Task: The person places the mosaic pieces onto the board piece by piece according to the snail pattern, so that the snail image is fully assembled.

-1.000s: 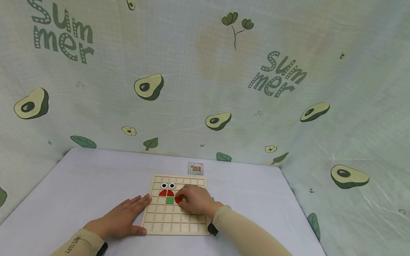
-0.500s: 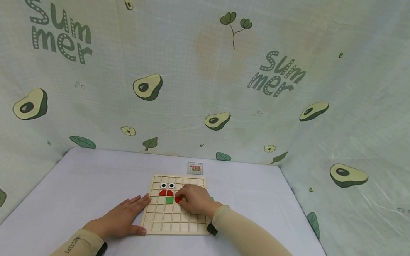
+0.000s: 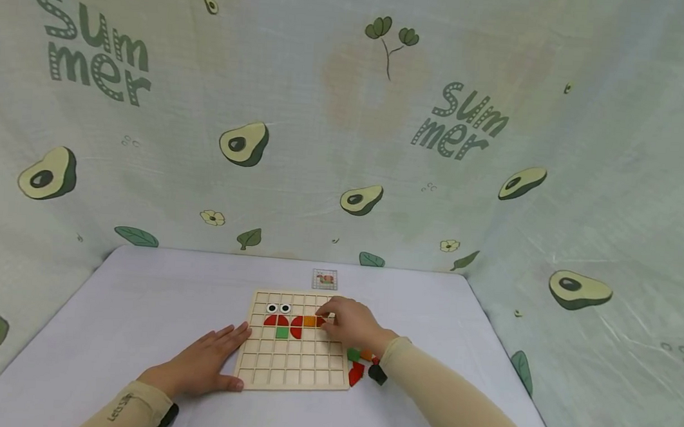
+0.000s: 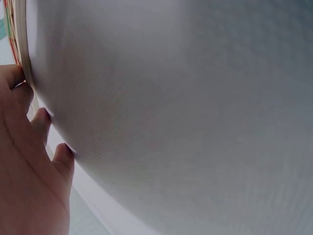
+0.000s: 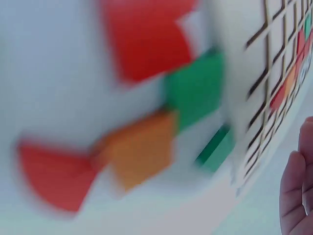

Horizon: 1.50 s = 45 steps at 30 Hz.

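In the head view a wooden grid board (image 3: 293, 364) lies on the white table. My left hand (image 3: 206, 361) rests at its left edge, fingers spread, thumb at the near corner. Set in the cells are two eye tiles (image 3: 278, 309), a red half-round shape (image 3: 276, 321), a green square (image 3: 282, 333), two red quarter-round pieces (image 3: 296, 328) and an orange square (image 3: 310, 321). My right hand (image 3: 355, 322) hovers over the board's right side, thumb and fingers apart. A red piece (image 3: 321, 323) shows beside its fingertips. In the right wrist view nothing shows between the fingers (image 5: 293, 183).
Loose pieces lie right of the board, including a red one (image 3: 356, 373), a green one (image 3: 353, 355) and an orange square (image 5: 142, 149), partly blurred. A small picture card (image 3: 325, 279) lies behind the board. Printed cloth (image 3: 307, 95) hangs around the table.
My right hand has moved right and slightly back, away from the red pieces, uncovering the orange square, the red piece beside it and the loose pieces. My left hand stays at the board.
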Each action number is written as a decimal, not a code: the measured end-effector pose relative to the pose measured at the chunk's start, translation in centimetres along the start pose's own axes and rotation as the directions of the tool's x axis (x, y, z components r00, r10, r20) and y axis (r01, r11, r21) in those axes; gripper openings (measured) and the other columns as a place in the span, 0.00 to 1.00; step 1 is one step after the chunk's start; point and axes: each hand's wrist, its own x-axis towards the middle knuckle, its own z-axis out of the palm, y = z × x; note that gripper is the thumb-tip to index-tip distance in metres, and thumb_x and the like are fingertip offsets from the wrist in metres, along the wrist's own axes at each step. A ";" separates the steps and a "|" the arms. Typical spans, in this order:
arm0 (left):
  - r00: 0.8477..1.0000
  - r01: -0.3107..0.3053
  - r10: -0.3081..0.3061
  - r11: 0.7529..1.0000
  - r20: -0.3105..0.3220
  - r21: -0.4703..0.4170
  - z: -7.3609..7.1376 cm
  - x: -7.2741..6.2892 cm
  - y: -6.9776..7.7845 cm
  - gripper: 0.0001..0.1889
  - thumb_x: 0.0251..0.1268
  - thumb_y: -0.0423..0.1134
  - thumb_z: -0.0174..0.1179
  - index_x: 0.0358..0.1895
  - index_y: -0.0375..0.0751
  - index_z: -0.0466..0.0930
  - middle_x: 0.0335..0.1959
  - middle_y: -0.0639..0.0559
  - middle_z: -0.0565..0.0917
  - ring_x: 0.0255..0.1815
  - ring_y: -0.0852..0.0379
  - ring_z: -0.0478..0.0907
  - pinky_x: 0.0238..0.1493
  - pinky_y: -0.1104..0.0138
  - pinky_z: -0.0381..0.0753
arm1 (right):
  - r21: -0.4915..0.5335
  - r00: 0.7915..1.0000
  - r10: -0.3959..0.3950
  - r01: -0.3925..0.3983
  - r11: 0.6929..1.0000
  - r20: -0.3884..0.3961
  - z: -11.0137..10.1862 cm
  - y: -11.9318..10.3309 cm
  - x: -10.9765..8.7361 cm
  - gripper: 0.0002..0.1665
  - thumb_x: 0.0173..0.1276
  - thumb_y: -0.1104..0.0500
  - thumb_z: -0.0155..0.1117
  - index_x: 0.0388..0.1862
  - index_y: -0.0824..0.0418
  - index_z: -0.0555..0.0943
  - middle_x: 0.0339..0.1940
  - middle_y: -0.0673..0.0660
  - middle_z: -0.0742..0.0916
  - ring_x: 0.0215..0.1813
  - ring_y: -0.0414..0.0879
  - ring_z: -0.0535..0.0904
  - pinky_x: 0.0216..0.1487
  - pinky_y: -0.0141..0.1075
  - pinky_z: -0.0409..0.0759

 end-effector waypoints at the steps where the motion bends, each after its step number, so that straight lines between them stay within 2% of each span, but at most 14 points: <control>1: 1.000 -0.002 0.002 1.000 -0.001 -0.001 0.0 0.0 0.0 0.56 0.49 0.69 0.67 0.77 0.38 0.59 0.78 0.43 0.59 0.76 0.37 0.55 0.73 0.39 0.54 | 0.013 1.000 0.013 -0.013 1.000 0.002 -0.4 0.6 -0.4 0.14 0.67 0.54 0.70 0.52 0.51 0.87 0.43 0.43 0.84 0.36 0.37 0.75 0.40 0.32 0.79; 6: 1.000 -0.001 0.001 1.000 -0.007 0.006 0.1 0.2 0.0 0.57 0.48 0.69 0.68 0.77 0.37 0.59 0.78 0.43 0.60 0.75 0.36 0.56 0.72 0.39 0.54 | 0.067 0.996 0.087 -0.089 0.994 0.024 -1.9 3.4 -3.2 0.15 0.65 0.57 0.70 0.52 0.53 0.86 0.43 0.46 0.84 0.34 0.39 0.74 0.35 0.31 0.78; 9: 1.000 0.008 -0.008 1.000 -0.003 0.006 0.1 0.3 -0.1 0.57 0.48 0.70 0.67 0.77 0.38 0.59 0.78 0.43 0.60 0.76 0.36 0.55 0.72 0.39 0.54 | 0.091 0.991 0.126 -0.130 0.987 0.050 -2.3 5.0 -5.2 0.16 0.65 0.56 0.70 0.52 0.53 0.86 0.43 0.46 0.84 0.35 0.40 0.74 0.35 0.32 0.78; 14: 1.000 0.020 -0.020 1.000 0.006 0.007 0.2 0.3 0.0 0.57 0.48 0.70 0.67 0.77 0.38 0.59 0.78 0.44 0.59 0.76 0.37 0.55 0.73 0.40 0.53 | 0.135 0.987 0.137 -0.147 0.980 0.079 -2.0 7.0 -8.3 0.17 0.65 0.54 0.73 0.53 0.52 0.86 0.43 0.43 0.83 0.37 0.41 0.74 0.37 0.33 0.78; 18: 1.000 0.007 -0.007 1.000 0.004 -0.002 0.1 0.2 0.1 0.57 0.49 0.70 0.67 0.77 0.37 0.59 0.78 0.42 0.59 0.76 0.36 0.55 0.73 0.39 0.53 | 0.151 0.989 0.120 -0.132 0.980 0.088 -1.5 7.5 -9.5 0.18 0.64 0.52 0.73 0.53 0.51 0.85 0.43 0.41 0.82 0.36 0.39 0.74 0.35 0.31 0.77; 24: 1.000 -0.001 0.001 1.000 0.000 -0.001 -0.1 0.1 0.4 0.56 0.50 0.69 0.67 0.77 0.36 0.59 0.77 0.41 0.59 0.75 0.34 0.55 0.72 0.38 0.53 | 0.086 0.992 0.096 -0.103 0.991 0.083 -0.6 6.9 -9.9 0.20 0.64 0.47 0.73 0.53 0.50 0.85 0.43 0.41 0.80 0.36 0.38 0.74 0.35 0.30 0.77; 33: 1.000 0.012 -0.012 1.000 0.007 -0.012 -0.3 0.1 0.6 0.57 0.48 0.69 0.68 0.77 0.37 0.59 0.77 0.42 0.60 0.75 0.35 0.55 0.72 0.39 0.53 | 0.021 0.990 0.136 -0.137 0.990 0.043 0.1 6.2 -9.6 0.14 0.64 0.52 0.72 0.49 0.48 0.87 0.41 0.41 0.78 0.35 0.37 0.73 0.35 0.30 0.76; 45: 1.000 0.022 -0.022 1.000 0.009 0.009 -0.2 0.3 0.5 0.57 0.48 0.69 0.68 0.76 0.37 0.60 0.77 0.43 0.60 0.75 0.36 0.56 0.72 0.40 0.54 | -0.031 0.993 0.120 -0.120 0.992 0.001 0.4 5.9 -9.3 0.14 0.63 0.51 0.73 0.48 0.50 0.87 0.40 0.41 0.80 0.38 0.37 0.72 0.39 0.32 0.79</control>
